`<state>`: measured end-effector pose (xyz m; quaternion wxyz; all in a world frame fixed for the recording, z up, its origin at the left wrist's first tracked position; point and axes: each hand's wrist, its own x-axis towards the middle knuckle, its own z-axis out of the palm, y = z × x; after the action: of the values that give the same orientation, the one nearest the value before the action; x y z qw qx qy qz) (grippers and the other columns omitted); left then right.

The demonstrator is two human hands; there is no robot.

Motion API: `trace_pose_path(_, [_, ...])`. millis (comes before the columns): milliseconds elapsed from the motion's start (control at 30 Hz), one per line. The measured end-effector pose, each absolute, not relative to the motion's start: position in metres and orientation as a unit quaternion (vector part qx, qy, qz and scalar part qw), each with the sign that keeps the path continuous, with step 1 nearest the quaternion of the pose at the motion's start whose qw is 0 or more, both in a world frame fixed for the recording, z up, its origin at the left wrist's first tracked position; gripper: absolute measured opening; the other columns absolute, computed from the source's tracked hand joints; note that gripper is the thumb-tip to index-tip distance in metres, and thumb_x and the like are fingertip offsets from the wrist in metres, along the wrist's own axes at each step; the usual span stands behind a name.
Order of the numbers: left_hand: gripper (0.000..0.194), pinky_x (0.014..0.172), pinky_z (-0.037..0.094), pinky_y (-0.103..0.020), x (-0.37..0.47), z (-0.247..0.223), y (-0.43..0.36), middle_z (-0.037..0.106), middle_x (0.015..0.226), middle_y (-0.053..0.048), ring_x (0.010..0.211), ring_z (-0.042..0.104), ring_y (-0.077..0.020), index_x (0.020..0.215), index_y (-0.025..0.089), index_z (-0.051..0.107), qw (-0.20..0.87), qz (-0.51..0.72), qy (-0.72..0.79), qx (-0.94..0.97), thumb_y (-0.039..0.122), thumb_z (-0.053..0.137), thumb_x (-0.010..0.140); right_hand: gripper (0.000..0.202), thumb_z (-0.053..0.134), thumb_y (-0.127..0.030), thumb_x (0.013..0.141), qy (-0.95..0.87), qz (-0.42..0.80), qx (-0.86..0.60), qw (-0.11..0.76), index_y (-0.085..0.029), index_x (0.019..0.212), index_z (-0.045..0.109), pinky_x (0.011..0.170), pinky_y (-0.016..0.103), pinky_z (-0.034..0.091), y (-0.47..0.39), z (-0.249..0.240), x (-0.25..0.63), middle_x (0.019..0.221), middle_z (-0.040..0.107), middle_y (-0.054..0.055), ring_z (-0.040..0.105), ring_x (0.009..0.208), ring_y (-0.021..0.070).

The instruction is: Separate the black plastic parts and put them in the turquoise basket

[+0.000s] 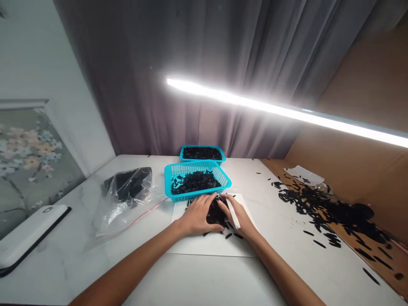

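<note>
My left hand (199,216) curves around the left side of a heap of small black pieces (216,213), its fingers apart and its thumb along the near edge. On the heap's right side, my right hand (238,214) has its fingers wrapped round a flat white strip (233,213). Beneath both hands is a white board (210,247), with some black pieces scattered on it. Just beyond my fingertips stands a blue perforated basket (168,180) holding many black pieces.
A second blue basket (182,154) of black pieces stands behind the first. At left are a clear plastic bag (127,208) with black contents and a white device (33,233). Black pieces (318,208) spread over the right side. A bright light bar (270,107) hangs above.
</note>
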<state>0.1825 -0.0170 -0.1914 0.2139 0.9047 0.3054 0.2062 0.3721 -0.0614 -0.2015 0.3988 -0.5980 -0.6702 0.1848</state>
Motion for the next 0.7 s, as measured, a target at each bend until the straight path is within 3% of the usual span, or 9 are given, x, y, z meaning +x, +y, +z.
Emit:
trace_pose_path(100, [0.113,0.115,0.033,-0.053,0.183,-0.190,-0.019,0.043,0.152,-0.015,0.138,0.041,-0.0370,0.156,0.020,0.024,0.209,0.215,0.300,0.905,0.073,0.071,0.068,0.030,0.060,-0.033,0.097,-0.692,0.165,-0.582,0.394,-0.017,0.123,0.061,0.088,0.045,0.056,-0.056,-0.199,0.384,0.121,0.065,0.009,0.066,0.102,0.0234])
trace_pose_path(267, [0.095,0.117,0.031,-0.052,0.179,-0.189,-0.023,0.040,0.155,-0.014,0.141,0.039,-0.0343,0.155,0.020,0.027,0.211,0.225,0.302,0.902,0.068,0.061,0.081,0.030,0.061,-0.032,0.096,-0.655,0.073,-0.645,0.387,-0.020,0.123,0.062,0.093,0.048,0.053,-0.054,-0.193,0.457,0.131,0.060,0.010,0.062,0.112,0.0265])
trace_pose_path(500, [0.104,0.119,0.029,-0.052,0.177,-0.189,-0.022,0.039,0.157,-0.011,0.142,0.037,-0.0353,0.154,0.022,0.031,0.230,0.223,0.294,0.901,0.070,0.071,0.071,0.022,0.059,-0.031,0.097,-0.598,0.016,-0.713,0.367,-0.024,0.118,0.065,0.089,0.042,0.055,-0.068,-0.194,0.511,0.129,0.062,0.009,0.064,0.105,0.0226])
trace_pose_path(633, [0.082,0.120,0.027,-0.049,0.175,-0.190,-0.023,0.038,0.158,-0.012,0.144,0.036,-0.0312,0.155,0.020,0.030,0.249,0.248,0.315,0.882,0.068,0.048,0.090,0.024,0.059,-0.031,0.098,-0.628,0.005,-0.677,0.384,-0.027,0.121,0.064,0.093,0.042,0.053,-0.062,-0.191,0.469,0.133,0.059,0.009,0.062,0.111,0.0232])
trace_pose_path(700, [0.075,0.120,0.027,-0.050,0.174,-0.192,-0.021,0.039,0.156,-0.013,0.144,0.037,-0.0310,0.154,0.018,0.032,0.267,0.255,0.330,0.869,0.065,0.037,0.095,0.028,0.059,-0.033,0.097,-0.678,0.029,-0.628,0.380,-0.020,0.122,0.062,0.094,0.048,0.052,-0.059,-0.191,0.435,0.129,0.061,0.010,0.062,0.111,0.0253])
